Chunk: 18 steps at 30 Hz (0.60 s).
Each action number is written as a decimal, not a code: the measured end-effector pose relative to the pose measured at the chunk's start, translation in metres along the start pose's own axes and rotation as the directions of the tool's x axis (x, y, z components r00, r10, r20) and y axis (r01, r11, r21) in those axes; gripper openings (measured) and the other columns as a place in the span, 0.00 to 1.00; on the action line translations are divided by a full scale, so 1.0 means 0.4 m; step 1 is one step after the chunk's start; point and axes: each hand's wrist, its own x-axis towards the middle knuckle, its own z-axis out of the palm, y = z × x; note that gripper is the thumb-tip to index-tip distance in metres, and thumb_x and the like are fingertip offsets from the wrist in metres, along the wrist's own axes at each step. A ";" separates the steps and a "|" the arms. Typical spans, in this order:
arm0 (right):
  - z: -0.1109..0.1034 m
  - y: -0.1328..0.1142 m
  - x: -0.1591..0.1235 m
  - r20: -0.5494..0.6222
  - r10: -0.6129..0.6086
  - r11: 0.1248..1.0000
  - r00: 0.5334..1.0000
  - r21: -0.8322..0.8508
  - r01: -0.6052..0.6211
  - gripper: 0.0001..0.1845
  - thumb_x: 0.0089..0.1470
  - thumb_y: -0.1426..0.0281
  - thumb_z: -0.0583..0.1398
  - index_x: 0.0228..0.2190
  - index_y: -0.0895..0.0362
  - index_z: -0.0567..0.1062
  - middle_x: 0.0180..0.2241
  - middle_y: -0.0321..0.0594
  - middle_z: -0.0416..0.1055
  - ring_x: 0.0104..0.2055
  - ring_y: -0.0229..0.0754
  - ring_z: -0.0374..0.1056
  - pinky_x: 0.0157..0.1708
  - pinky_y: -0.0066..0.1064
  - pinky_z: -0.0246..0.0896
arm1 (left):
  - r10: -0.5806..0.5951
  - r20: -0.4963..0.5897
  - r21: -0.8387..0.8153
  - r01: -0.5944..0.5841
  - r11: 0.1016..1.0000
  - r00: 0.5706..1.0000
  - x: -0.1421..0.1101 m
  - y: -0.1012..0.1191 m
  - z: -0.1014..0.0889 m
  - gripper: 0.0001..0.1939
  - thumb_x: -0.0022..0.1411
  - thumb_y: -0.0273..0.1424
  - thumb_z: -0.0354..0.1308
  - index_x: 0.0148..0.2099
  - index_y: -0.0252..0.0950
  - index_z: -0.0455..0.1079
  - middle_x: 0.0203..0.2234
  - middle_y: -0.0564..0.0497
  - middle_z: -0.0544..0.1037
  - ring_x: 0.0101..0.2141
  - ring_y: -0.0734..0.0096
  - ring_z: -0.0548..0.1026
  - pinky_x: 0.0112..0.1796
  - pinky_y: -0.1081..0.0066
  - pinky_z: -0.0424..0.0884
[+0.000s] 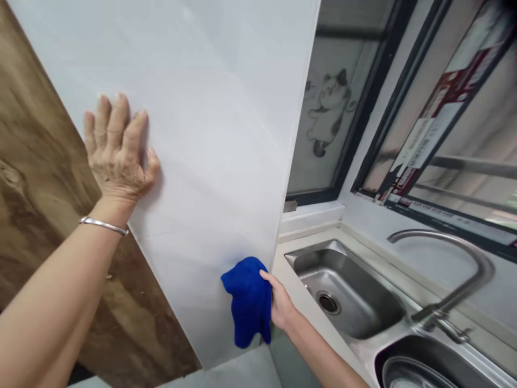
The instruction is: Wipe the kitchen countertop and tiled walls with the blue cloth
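My left hand (pixel 117 151) lies flat against a large white glossy panel (pixel 210 134), its fingers spread and holding nothing. A silver bangle (pixel 104 226) circles that wrist. My right hand (pixel 280 302) grips a crumpled blue microfibre cloth (pixel 250 302) and presses it to the panel's lower right part. Part of the cloth hangs below my fingers, and the cloth hides the panel surface behind it.
A brown wood-patterned surface (pixel 36 161) adjoins the panel on the left. On the right are a stainless steel sink (pixel 343 291) with a curved faucet (pixel 456 285), and a window (pixel 329 113) bearing a cat picture. A grey surface (pixel 238 372) runs along the bottom.
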 end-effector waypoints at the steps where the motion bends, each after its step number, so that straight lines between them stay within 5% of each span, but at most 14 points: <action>1: 0.008 -0.005 -0.016 -0.011 -0.014 1.000 1.000 -0.024 0.014 0.22 0.49 0.56 0.65 0.40 0.60 0.78 0.33 0.44 0.79 0.37 0.48 0.74 0.42 0.37 0.68 | -0.003 -0.006 -0.012 0.003 1.000 1.000 -0.005 0.004 -0.003 0.32 0.67 0.33 0.51 0.67 0.21 0.52 0.71 0.42 0.45 0.69 0.45 0.38 0.65 0.46 0.32; 5: 0.024 -0.013 -0.064 0.010 -0.145 0.982 0.989 -0.118 0.145 0.22 0.49 0.54 0.66 0.38 0.59 0.78 0.34 0.43 0.79 0.40 0.48 0.74 0.43 0.38 0.69 | -0.121 0.059 -0.194 0.130 0.972 0.991 -0.106 0.067 -0.021 0.32 0.62 0.29 0.58 0.65 0.25 0.56 0.70 0.45 0.50 0.70 0.54 0.40 0.66 0.50 0.33; 7: 0.025 -0.010 -0.082 0.022 -0.200 0.969 0.980 -0.147 0.201 0.21 0.48 0.54 0.66 0.38 0.58 0.77 0.34 0.42 0.79 0.41 0.48 0.74 0.43 0.37 0.69 | -0.249 0.224 -0.470 0.329 0.819 0.942 -0.219 0.133 -0.026 0.27 0.57 0.27 0.62 0.59 0.29 0.67 0.67 0.46 0.59 0.70 0.56 0.44 0.68 0.50 0.32; 8: 0.025 -0.005 -0.091 0.015 -0.217 0.962 0.976 -0.165 0.216 0.21 0.48 0.54 0.66 0.38 0.57 0.77 0.34 0.42 0.78 0.40 0.47 0.74 0.44 0.37 0.69 | -0.303 0.362 -0.622 0.471 0.625 0.881 -0.289 0.176 -0.027 0.22 0.54 0.26 0.64 0.52 0.32 0.73 0.63 0.45 0.67 0.69 0.56 0.51 0.68 0.53 0.36; 10: 0.023 0.016 -0.107 0.000 -0.224 0.950 0.975 -0.223 0.219 0.22 0.47 0.53 0.67 0.37 0.56 0.77 0.32 0.39 0.78 0.39 0.46 0.73 0.43 0.37 0.68 | -0.376 0.654 -0.678 0.729 0.095 0.657 -0.447 0.278 -0.030 0.17 0.48 0.26 0.68 0.44 0.35 0.78 0.56 0.41 0.74 0.67 0.53 0.56 0.68 0.57 0.42; 11: 0.021 0.033 -0.114 0.009 -0.216 0.939 0.976 -0.272 0.210 0.22 0.46 0.52 0.66 0.36 0.56 0.76 0.31 0.38 0.77 0.37 0.46 0.73 0.43 0.36 0.68 | -0.381 0.753 -0.609 0.787 -0.099 0.536 -0.530 0.335 -0.033 0.20 0.47 0.28 0.70 0.45 0.35 0.78 0.56 0.39 0.74 0.67 0.52 0.57 0.68 0.57 0.42; 13: 0.012 0.085 -0.123 0.070 -0.170 0.892 0.983 -0.414 0.183 0.21 0.45 0.51 0.65 0.34 0.55 0.76 0.28 0.35 0.75 0.35 0.44 0.71 0.40 0.36 0.67 | -0.405 0.836 -0.505 0.808 -0.303 0.371 -0.694 0.453 -0.042 0.29 0.47 0.36 0.71 0.53 0.39 0.74 0.61 0.41 0.69 0.66 0.50 0.58 0.68 0.54 0.43; 16: -0.021 0.200 -0.125 0.161 -0.065 0.713 0.985 -0.683 0.159 0.16 0.45 0.54 0.63 0.29 0.54 0.76 0.25 0.32 0.71 0.34 0.43 0.68 0.38 0.35 0.65 | -0.255 0.938 -0.333 0.809 -0.484 0.233 -0.899 0.608 -0.067 0.38 0.42 0.46 0.72 0.57 0.46 0.71 0.61 0.43 0.69 0.65 0.46 0.59 0.67 0.52 0.51; 17: -0.038 0.243 -0.125 0.162 -0.039 0.635 0.986 -0.758 0.150 0.14 0.44 0.55 0.63 0.27 0.53 0.76 0.24 0.32 0.70 0.34 0.43 0.67 0.37 0.35 0.64 | -0.183 0.974 -0.214 0.815 -0.538 0.135 -0.950 0.646 -0.079 0.40 0.38 0.47 0.74 0.56 0.52 0.72 0.60 0.47 0.71 0.65 0.46 0.59 0.65 0.53 0.58; 18: -0.057 0.287 -0.124 0.149 -0.018 0.560 0.989 -0.817 0.134 0.12 0.43 0.57 0.63 0.25 0.52 0.76 0.23 0.31 0.68 0.34 0.43 0.67 0.37 0.34 0.63 | -0.093 0.996 -0.046 0.792 -0.609 -0.014 -0.993 0.676 -0.092 0.39 0.34 0.46 0.76 0.53 0.59 0.72 0.58 0.52 0.73 0.65 0.46 0.60 0.61 0.51 0.65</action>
